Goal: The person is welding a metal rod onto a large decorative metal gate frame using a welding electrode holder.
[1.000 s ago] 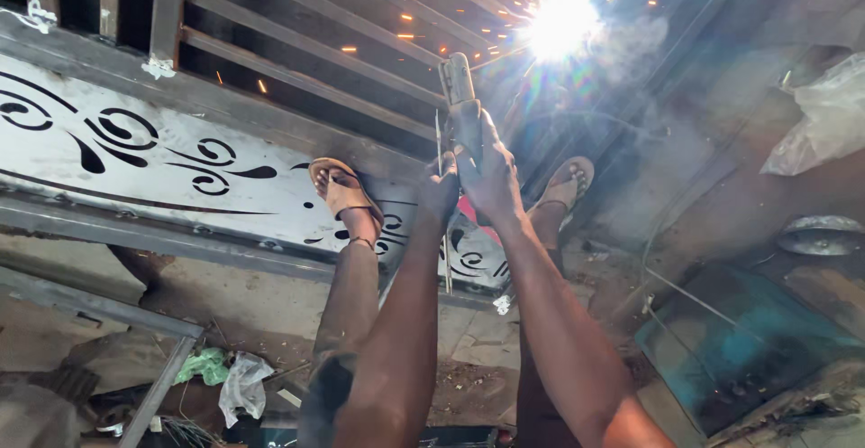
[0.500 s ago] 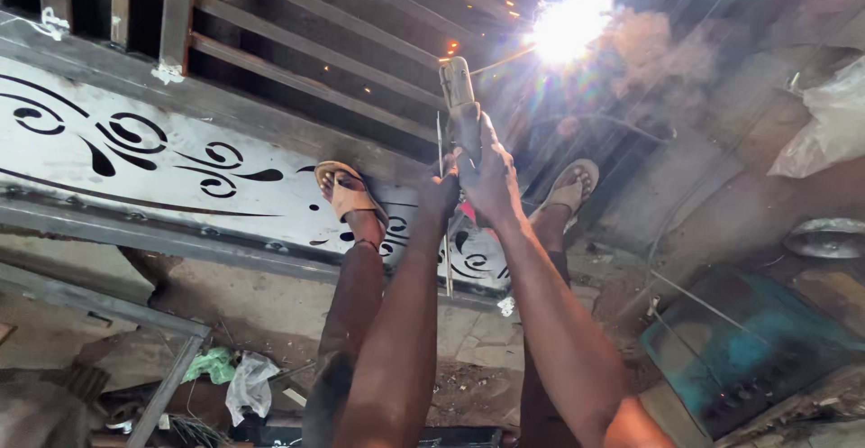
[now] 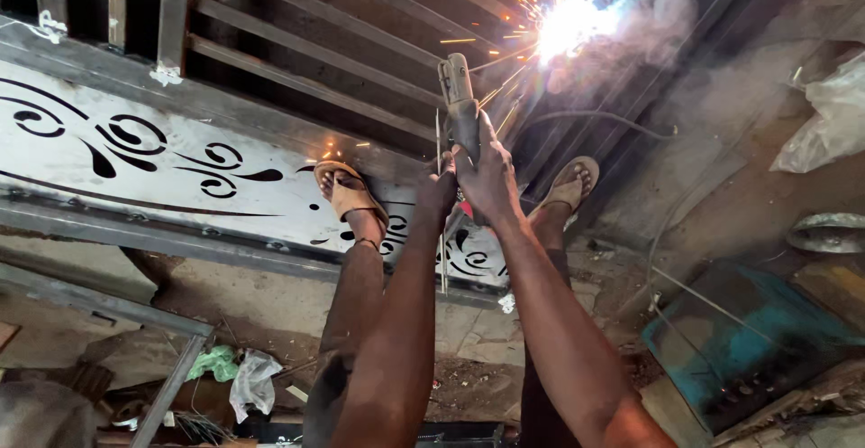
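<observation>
**A:** Head view status? Where's the holder?

**B:** Holder (image 3: 458, 96) is centre frame, upright, above my knees. Right hand (image 3: 491, 178) is wrapped tight round its handle, fingers closed on it. Left hand (image 3: 440, 191) sits just beside, touching the right; fingers curled round a bundle of thin rods (image 3: 441, 250) that hangs down between my forearms.

**A:** Arc?

**B:** Arc (image 3: 568, 22) burns up and right of the holder's head, on the gate bars (image 3: 297, 47). Sparks spray out, smoke (image 3: 649, 24) drifts to the right.

**A:** Footing?

**B:** Both sandals on the gate: left (image 3: 347, 191) on the white scroll-cut panel (image 3: 135, 150), right (image 3: 572, 182) near the dark bars.

**A:** Anything else close?

**B:** Blue box (image 3: 748, 340) lower right; green rag (image 3: 216, 362) and white cloth (image 3: 252, 380) lower left.
</observation>
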